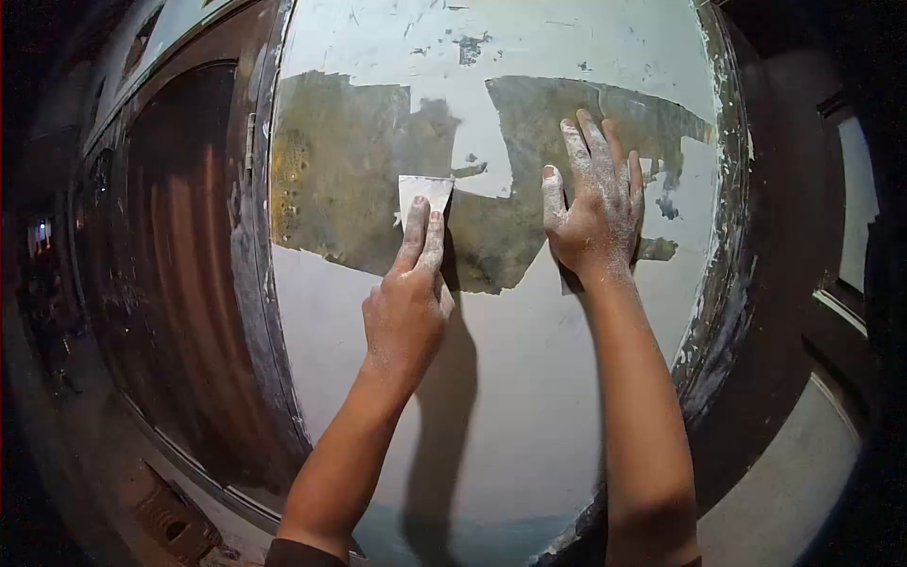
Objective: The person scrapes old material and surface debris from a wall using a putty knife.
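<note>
My left hand (406, 317) is closed around a putty scraper, its index and middle fingers stretched along the whitish, wedge-shaped blade (425, 192). The blade's wide edge points up against the wall (529, 378), over a bare olive-grey patch (359, 142). The scraper's handle is hidden in my palm. Flat on the wall to the right, my right hand (600, 203) holds nothing, its fingers spread over the same patch. White dust coats both hands. Ragged white coating surrounds the patch, with a white strip running down between its left and right parts.
A dark wooden door or shutter (179, 274) stands left of the wall, its frame (255, 189) smeared white. On the right runs a chipped, paint-spattered post (732, 189). A brown plastic object (170, 520) lies at the lower left.
</note>
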{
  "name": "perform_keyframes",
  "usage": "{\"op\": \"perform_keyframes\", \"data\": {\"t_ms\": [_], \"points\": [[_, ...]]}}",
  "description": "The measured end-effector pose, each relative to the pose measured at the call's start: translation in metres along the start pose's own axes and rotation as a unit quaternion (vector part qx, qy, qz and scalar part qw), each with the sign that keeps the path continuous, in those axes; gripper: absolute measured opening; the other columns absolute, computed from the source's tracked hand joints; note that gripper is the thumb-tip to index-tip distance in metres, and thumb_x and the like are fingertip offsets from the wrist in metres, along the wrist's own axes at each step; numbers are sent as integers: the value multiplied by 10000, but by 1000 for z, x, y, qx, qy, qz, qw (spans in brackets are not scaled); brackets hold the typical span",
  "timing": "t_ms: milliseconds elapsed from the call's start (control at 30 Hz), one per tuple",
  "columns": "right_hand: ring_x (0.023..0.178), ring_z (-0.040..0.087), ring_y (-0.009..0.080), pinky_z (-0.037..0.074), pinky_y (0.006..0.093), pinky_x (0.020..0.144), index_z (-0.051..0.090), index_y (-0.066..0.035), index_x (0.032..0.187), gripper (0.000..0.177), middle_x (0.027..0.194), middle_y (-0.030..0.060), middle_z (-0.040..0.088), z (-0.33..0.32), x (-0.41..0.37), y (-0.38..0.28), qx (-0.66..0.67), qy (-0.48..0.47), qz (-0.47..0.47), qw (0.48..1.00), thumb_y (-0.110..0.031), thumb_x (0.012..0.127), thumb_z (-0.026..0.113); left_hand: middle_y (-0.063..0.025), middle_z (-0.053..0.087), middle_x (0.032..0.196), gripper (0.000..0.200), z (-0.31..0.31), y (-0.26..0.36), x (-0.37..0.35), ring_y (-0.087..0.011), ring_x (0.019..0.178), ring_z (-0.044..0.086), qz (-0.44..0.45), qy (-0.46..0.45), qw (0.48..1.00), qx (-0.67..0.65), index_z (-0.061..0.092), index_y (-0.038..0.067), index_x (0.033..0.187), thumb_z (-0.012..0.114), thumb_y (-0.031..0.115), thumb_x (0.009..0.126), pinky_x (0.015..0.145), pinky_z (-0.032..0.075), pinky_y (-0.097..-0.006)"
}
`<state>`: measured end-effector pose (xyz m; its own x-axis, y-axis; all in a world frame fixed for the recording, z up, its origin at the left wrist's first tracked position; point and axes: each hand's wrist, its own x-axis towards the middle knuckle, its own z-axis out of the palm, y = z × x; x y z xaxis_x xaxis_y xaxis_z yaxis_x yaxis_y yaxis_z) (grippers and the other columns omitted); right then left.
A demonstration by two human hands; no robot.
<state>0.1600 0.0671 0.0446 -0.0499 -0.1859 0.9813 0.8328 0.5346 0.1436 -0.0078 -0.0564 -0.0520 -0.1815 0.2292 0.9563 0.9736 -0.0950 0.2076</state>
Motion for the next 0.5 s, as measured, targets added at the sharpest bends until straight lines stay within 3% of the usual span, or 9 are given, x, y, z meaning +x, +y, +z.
{"op": "perform_keyframes", "data": {"t_ms": [200,267,500], "points": [[1553,330,214,192,500,1299,551,-178,1514,536,1626,25,463,-2,0,0,10,3,-3,1000,-351,1007,569,-48,420,1659,724,0,3,-1,-313,1320,624,-15,-3,1000,-9,524,134,1546,585,-65,853,1027,567,-407],[1554,330,223,202,510,1296,539,-170,1523,539,1632,30,453,-3,1,0,10,0,-6,1000,-336,1011,570,17,368,1691,706,6,-5,5,-326,1036,745,12,16,999,35,472,202,1584,571,35,905,769,633,-461],[1545,344,231,203,509,1292,558,-167,1507,537,1614,35,479,0,1,3,4,9,-10,1000,-348,1002,573,32,406,1669,710,1,-2,10,-337,1014,748,4,-1,999,54,480,202,1577,572,25,896,790,631,-472]]}}
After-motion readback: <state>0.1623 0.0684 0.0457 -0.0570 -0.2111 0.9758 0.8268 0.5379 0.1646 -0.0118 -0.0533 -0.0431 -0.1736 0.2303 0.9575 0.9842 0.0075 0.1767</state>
